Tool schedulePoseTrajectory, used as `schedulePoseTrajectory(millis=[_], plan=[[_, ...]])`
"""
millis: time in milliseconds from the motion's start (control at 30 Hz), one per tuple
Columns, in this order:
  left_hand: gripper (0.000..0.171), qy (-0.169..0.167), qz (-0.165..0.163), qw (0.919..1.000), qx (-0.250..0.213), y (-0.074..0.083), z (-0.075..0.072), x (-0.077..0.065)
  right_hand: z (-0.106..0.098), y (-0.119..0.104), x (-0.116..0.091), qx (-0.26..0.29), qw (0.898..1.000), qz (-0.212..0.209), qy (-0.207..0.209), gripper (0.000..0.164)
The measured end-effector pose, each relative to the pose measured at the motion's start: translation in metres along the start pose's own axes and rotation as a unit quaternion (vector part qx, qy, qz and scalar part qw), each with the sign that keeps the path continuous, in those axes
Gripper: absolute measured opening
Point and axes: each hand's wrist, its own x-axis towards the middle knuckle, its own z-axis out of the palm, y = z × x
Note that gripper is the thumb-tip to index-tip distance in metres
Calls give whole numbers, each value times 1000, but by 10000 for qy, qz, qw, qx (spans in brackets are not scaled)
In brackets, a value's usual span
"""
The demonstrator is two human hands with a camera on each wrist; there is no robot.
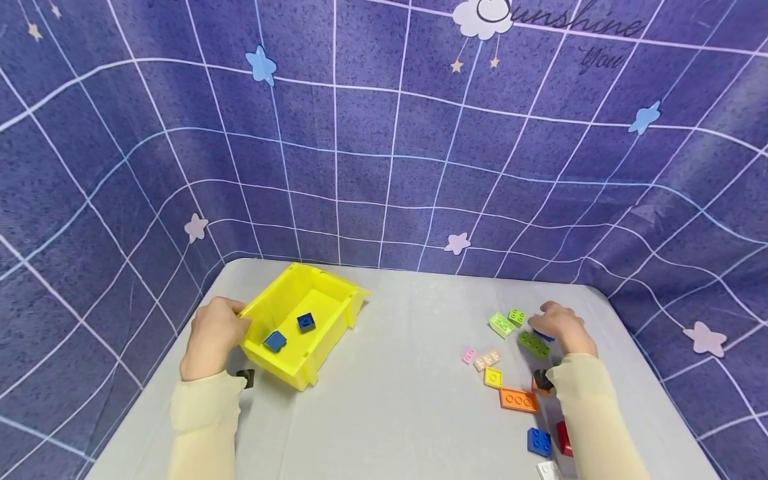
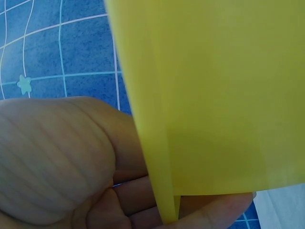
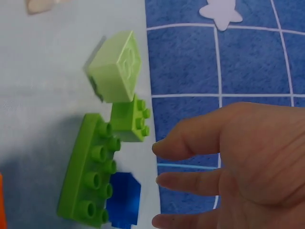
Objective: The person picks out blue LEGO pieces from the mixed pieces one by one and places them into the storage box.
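Note:
A yellow plastic bin (image 1: 327, 333) is tilted at the left of the table, with two blue bricks (image 1: 306, 323) lying inside. My left hand (image 1: 216, 330) grips its left side; in the left wrist view the thumb and fingers are around the yellow wall (image 2: 228, 95). At the right, my right hand (image 1: 562, 325) hovers over a blue brick (image 3: 124, 198), fingers apart and nothing between them. Beside that brick lies a long green brick (image 3: 88, 171), with a small green brick (image 3: 127, 121) and a pale green brick (image 3: 114, 69) just past it.
Nearer on the right lie a pink brick (image 1: 469, 356), a beige brick (image 1: 487, 361), a yellow brick (image 1: 493, 377), an orange brick (image 1: 519, 400), another blue brick (image 1: 539, 441), a red brick (image 1: 564, 439) and a white one (image 1: 549, 471). A blue grid-patterned cloth (image 1: 384, 147) hangs around the table.

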Motion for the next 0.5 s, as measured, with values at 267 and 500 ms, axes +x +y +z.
schedulePoseTrajectory(millis=[267, 500], plan=[[43, 83, 85, 9999, 73, 1, 1, -1, 3, 7, 7, 148, 9998, 108, -58, 67], [43, 221, 193, 9995, 145, 2, 2, 0, 5, 9, 14, 156, 9998, 111, 61, 53]])
